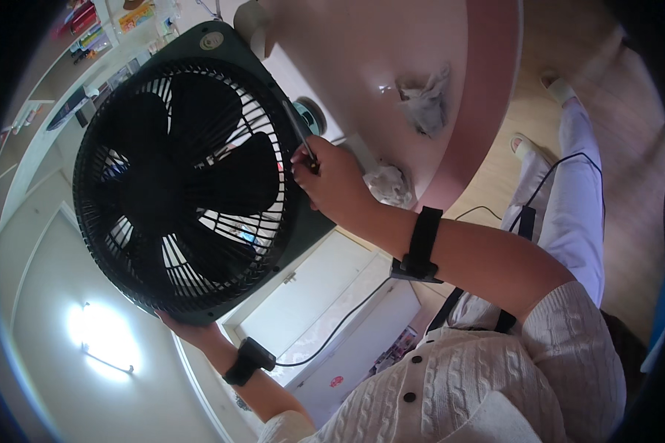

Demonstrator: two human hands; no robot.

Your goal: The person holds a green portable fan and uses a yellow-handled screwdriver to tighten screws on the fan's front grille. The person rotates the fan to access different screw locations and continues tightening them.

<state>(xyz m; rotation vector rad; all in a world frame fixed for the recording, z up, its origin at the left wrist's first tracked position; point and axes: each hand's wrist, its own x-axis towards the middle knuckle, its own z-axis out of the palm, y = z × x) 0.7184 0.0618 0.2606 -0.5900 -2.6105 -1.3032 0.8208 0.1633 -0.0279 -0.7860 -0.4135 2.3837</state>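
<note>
A dark green box fan with a round black grille and broad black blades fills the left and middle of the view, tilted. My left hand grips its lower corner; most of the fingers are hidden behind the frame. My right hand is closed around a thin screwdriver with a dark handle. The screwdriver's shaft points up along the fan's right side, near the frame's edge. Whether its tip sits in a screw is too small to tell.
A table with a pink rim lies beyond the fan, holding crumpled plastic bags and a round dark green item. Shelves with goods stand upper left. A bright lamp shows lower left. Cables run from both wrist straps.
</note>
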